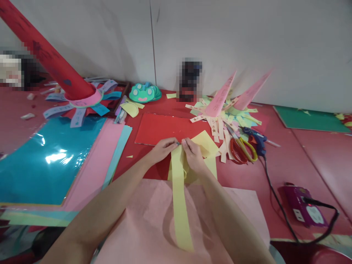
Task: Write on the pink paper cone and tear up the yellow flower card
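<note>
A long pale yellow paper strip [179, 205] hangs down from my two hands over a large pink paper sheet. My left hand [164, 149] pinches the strip's top end from the left. From the right, my right hand [194, 154] has its thumb and fingers closed at the same end, almost touching the left fingertips. A tiny dark spot shows between the fingertips; I cannot make out what it is. More yellow paper [206, 145] lies behind and beside my right hand, partly covered by it.
Scissors [242, 150] and a blue glue gun [255, 139] lie at right, its cord near a purple power box [305, 207]. Pink paper cones [221, 97] with strips stand behind. A tall red cone [52, 55], a green frog cutout [143, 92] and stacked coloured sheets [85, 165] are left.
</note>
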A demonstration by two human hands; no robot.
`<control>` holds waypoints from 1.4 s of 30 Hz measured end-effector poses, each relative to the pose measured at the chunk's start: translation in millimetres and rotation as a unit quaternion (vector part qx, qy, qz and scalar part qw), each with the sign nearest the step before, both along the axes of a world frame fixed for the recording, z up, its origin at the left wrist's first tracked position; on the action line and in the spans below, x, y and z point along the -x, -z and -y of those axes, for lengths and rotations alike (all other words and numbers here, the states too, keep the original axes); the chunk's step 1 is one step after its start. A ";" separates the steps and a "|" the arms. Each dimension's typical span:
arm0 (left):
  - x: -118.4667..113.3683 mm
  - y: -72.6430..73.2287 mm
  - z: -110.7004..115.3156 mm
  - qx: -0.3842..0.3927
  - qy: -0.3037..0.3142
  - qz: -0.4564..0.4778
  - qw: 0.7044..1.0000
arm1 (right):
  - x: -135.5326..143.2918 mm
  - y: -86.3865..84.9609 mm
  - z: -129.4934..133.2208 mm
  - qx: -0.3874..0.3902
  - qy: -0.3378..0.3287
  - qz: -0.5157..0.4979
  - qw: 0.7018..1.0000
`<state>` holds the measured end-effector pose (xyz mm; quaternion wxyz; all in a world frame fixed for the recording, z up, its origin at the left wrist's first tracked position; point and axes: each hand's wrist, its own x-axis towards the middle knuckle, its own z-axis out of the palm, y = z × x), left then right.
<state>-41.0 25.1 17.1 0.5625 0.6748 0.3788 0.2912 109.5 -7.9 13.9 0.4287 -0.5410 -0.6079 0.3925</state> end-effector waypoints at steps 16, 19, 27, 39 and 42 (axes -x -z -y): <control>1.3 -1.3 -0.8 -0.022 -0.001 -0.055 0.998 | 0.1 -2.4 -0.4 -0.046 -0.009 0.111 0.993; 1.0 -1.2 -1.9 -0.032 -0.014 -0.067 0.997 | 3.8 -2.3 0.3 -0.046 0.002 0.122 0.991; 0.8 1.9 -4.0 -0.030 -0.020 -0.067 0.997 | 7.6 -1.6 0.5 -0.042 0.021 0.123 0.991; 2.4 -4.0 -2.2 -0.007 0.008 -0.080 0.997 | 0.2 -1.0 1.4 -0.013 0.034 0.102 0.994; 2.7 -4.3 -2.1 -0.020 0.006 -0.071 0.997 | -3.1 -2.1 1.0 -0.004 0.032 0.088 0.996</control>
